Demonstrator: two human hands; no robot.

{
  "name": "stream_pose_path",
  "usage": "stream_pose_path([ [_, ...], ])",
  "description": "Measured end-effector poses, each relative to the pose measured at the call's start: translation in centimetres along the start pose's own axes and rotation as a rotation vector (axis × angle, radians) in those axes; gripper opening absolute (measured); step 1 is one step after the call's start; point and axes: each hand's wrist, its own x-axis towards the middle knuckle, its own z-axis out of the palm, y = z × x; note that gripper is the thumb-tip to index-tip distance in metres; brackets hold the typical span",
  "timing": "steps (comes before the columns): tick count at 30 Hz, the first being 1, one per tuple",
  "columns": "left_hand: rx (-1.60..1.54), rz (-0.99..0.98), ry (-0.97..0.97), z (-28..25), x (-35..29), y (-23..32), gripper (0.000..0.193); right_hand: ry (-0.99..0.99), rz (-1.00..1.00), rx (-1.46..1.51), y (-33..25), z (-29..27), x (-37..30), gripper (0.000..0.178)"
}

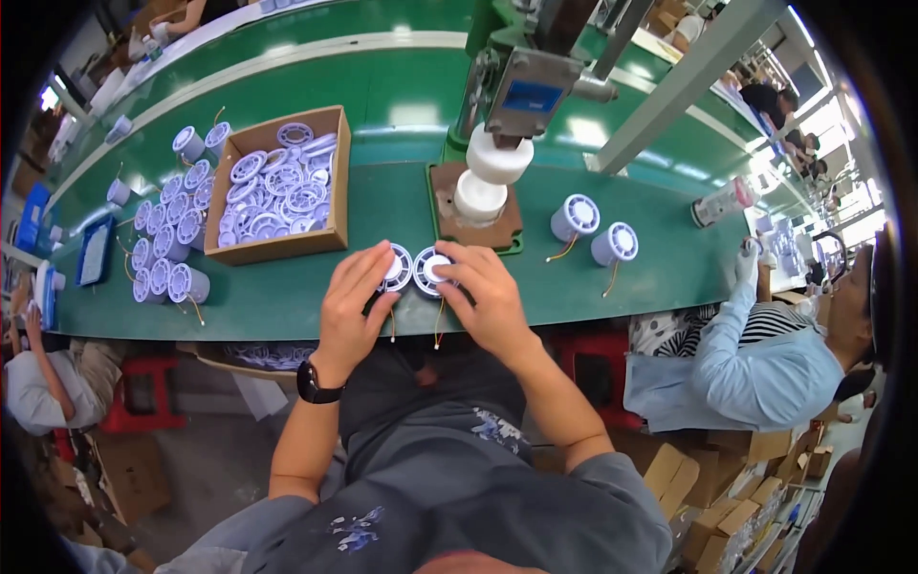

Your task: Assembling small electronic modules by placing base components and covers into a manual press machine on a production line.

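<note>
At the table's near edge, my left hand (356, 304) is closed round a white cylindrical housing (403, 271) with a slotted round top. My right hand (486, 301) grips a matching white housing (424, 275) beside it, fingers and thumb curled about its rim. The two tops sit side by side, almost touching. A thin wire hangs from each toward me. My fingers cover the outer parts of both. Just beyond them stands a green hand press (478, 115) with a white upper block (499, 155) above a white lower block (480, 196).
Left of the press is a cardboard box (342, 206) of loose slotted white rings. Several wired housings (170, 239) cluster farther left, near a blue tray (95, 251). Two more housings (575, 217) stand right, before a tape-like roll (722, 203). A co-worker (765, 359) sits at right.
</note>
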Motion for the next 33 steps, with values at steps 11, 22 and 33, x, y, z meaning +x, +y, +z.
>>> stream_pose_path([
  [11,-0.161,-0.097,0.148,-1.8,0.2,1.2,0.054,-0.014,0.057,0.057,-0.7,-0.6,-0.2,0.039],
  [22,0.486,-0.122,-0.112,-11.1,13.2,-15.0,0.027,0.236,0.031,0.152,2.7,0.4,-0.9,0.023],
  [33,0.962,0.195,-0.066,-8.7,17.7,-17.8,0.018,0.251,0.058,0.095,2.3,0.3,-0.9,0.019],
])
